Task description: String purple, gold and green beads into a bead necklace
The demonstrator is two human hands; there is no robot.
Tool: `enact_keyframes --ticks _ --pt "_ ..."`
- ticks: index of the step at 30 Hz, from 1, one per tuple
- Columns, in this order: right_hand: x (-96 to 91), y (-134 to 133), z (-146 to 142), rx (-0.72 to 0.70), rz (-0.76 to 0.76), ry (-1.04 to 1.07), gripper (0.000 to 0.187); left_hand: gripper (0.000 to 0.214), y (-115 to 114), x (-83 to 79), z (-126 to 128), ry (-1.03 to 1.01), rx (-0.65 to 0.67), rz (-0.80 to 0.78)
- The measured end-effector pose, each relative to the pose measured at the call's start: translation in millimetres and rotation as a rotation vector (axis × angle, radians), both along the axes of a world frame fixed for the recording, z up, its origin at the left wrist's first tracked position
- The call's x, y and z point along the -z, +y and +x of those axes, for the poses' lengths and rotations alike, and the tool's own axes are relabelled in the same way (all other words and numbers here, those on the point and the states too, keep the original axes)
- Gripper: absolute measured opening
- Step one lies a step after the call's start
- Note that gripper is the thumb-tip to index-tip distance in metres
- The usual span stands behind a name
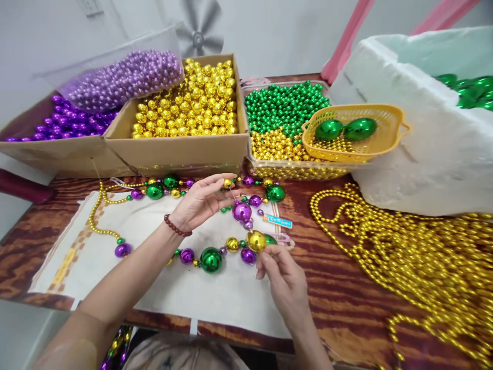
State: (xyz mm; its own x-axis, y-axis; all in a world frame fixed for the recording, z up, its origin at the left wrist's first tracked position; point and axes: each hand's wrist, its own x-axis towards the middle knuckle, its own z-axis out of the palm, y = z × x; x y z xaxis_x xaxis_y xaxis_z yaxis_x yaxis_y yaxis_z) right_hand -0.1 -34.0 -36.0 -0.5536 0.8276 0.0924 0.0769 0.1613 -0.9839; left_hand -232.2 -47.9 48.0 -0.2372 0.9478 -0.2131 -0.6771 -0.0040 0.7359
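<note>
— Counting big to small: what's on the counter (339, 303)?
— Two cardboard boxes (181, 149), one white bin (419, 133), one basket (356, 132) with two green balls, one strand (200, 254).
— And the hands?
— The right hand (287, 280) has its grip pinching a gold ball (256, 240); the left hand (200, 203) pinches a small gold bead (228, 183). The strand runs left-right between them on the cloth (127, 257).
</note>
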Motion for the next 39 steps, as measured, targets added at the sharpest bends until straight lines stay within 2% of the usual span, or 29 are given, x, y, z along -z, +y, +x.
enact_keyframes --ticks 11,16,19,23,29,34,39 --pt "-2.1 -1.4 -0.4 -0.003 0.001 -0.045 0.021 0.022 -5.5 5.1 -5.5 0.1 0.014 0.016" --pt "-2.9 -0.3 -2.4 0.027 -0.02 -0.054 0.02 0.026 -7.3 6.2 -4.4 0.21 0.004 0.002" --pt "-4.8 7.0 -3.9 0.025 -0.064 -0.025 0.019 0.021 -5.4 6.2 2.5 0.277 0.016 -0.003" --pt "-9.9 19.6 -5.4 0.005 -0.195 0.037 0.017 0.017 -1.7 2.9 15.9 0.264 -0.002 0.041" --pt "-18.0 31.1 -17.6 -0.09 -0.298 -0.005 0.025 0.016 4.7 3.7 29.7 0.213 -0.144 0.063" --pt "-19.3 31.7 -36.3 -0.122 -0.336 0.05 0.029 0.028 21.5 7.8 44.3 0.075 -0.319 0.04" --pt "-38.7 35.4 -38.3 -0.124 -0.286 0.042 0.026 0.025 46.8 -12.4 55.5 0.031 -0.392 0.094"
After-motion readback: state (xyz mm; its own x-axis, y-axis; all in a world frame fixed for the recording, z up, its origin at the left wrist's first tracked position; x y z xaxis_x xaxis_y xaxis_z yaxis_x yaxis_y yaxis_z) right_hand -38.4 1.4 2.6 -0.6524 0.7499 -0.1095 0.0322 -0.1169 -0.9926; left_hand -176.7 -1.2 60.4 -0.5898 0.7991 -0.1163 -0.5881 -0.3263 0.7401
